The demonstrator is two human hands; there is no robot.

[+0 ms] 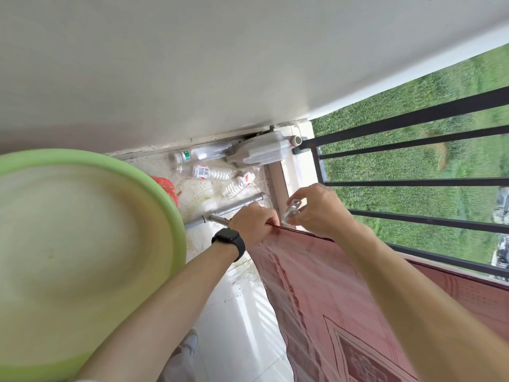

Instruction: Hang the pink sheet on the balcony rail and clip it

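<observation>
While left hand is pinching pink sheet edge on rail, right hand fingers are squeezing metal clip just beside it. Better: clip biting sheet and rail together.

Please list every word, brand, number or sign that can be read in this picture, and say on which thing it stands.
No text can be read.
Bottle with green label: print too blurred.
Bottle with red-and-white label: a code-like patch, unreadable.
Third bottle: red label, blurred.
Smartwatch: screen dark.
</observation>
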